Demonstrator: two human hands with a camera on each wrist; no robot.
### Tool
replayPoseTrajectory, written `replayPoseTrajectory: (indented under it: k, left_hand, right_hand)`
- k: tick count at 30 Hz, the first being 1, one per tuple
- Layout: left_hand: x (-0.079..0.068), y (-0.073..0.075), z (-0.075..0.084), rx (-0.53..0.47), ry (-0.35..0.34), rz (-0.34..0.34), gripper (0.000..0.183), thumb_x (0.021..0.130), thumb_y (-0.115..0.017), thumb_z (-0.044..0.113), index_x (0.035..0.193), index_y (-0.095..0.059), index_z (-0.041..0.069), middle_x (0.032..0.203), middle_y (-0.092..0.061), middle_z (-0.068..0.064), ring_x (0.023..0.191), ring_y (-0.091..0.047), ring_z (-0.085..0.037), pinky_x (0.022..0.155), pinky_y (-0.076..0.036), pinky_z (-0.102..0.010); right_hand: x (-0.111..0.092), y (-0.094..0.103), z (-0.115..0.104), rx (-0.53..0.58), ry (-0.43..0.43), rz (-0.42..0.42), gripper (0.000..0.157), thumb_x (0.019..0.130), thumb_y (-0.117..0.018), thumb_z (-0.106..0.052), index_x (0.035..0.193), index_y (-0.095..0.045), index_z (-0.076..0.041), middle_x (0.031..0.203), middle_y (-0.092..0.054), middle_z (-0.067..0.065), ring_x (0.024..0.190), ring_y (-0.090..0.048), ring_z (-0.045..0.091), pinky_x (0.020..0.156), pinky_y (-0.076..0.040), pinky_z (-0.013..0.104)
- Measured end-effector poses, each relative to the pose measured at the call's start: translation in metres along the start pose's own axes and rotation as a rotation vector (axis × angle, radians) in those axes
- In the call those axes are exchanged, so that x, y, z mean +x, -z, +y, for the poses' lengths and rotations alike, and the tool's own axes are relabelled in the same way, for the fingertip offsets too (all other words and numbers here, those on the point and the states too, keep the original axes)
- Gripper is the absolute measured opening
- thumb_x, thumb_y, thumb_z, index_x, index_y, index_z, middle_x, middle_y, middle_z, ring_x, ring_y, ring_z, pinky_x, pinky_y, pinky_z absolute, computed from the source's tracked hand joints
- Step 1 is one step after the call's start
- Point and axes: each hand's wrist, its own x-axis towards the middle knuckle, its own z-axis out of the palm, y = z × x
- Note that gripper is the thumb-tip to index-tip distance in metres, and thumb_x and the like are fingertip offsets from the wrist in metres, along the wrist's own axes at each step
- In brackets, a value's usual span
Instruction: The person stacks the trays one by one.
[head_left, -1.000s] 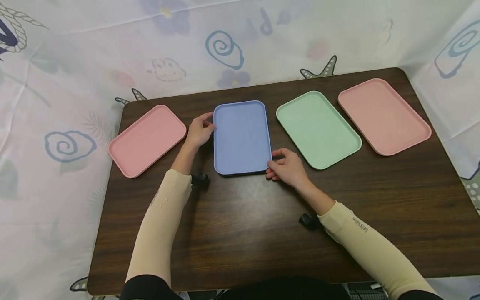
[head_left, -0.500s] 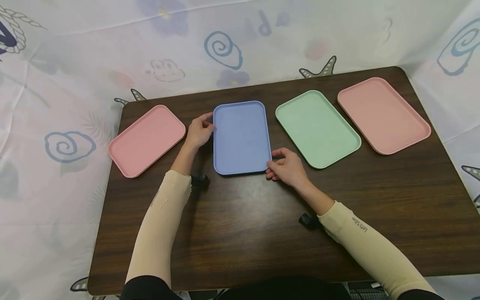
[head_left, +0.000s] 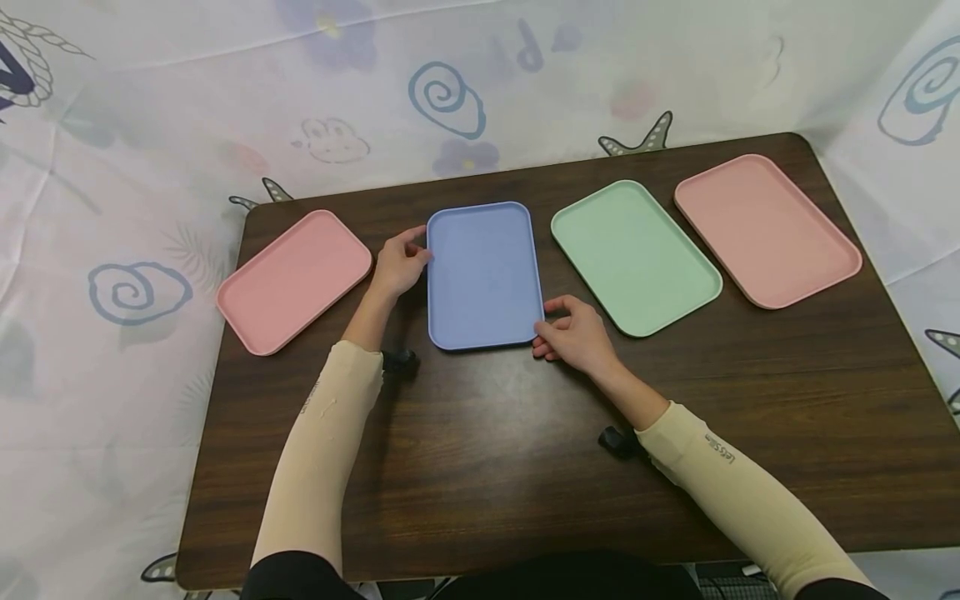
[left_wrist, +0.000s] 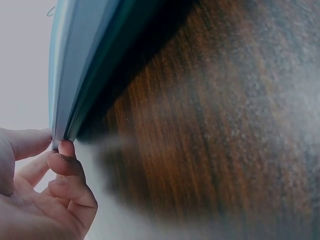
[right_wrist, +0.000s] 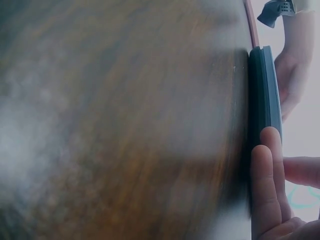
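Observation:
A blue tray [head_left: 483, 275] with a raised rim lies at the back middle of the dark wooden table [head_left: 480, 467]. My left hand [head_left: 399, 265] pinches its left edge toward the back, thumb on the upper side and fingertips at the lower side in the left wrist view. At the front right corner my right hand [head_left: 577, 335] grips the rim between thumb and fingers. Seen edge-on in the right wrist view, the tray's side [right_wrist: 265, 90] shows a darker and a lighter band. The fingers' undersides are hidden from the head view.
To the left a pink tray [head_left: 295, 282] lies slanted. A light green tray [head_left: 637, 258] lies slanted on the right, with another pink tray [head_left: 768, 232] close beyond it. A patterned white cloth [head_left: 360, 100] hangs behind the table's back edge.

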Motion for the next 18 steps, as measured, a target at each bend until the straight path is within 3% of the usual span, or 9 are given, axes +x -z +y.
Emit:
replayPoseTrajectory:
  k: [18]
  left_hand:
    - [-0.009,-0.0007,-0.0042,0.022,-0.017,-0.022,0.046,0.095,-0.058,0.012,0.141,-0.054,0.008,0.093,-0.061,-0.015,0.08,-0.054,-0.023,0.068,-0.041,-0.03]
  right_hand:
    - [-0.002,0.0011,-0.0004,-0.004,-0.01,-0.015,0.037,0.094,-0.061,-0.007,0.127,-0.048,0.002,0.08,-0.071,0.02,0.066,-0.071,0.026,0.057,-0.056,0.033]
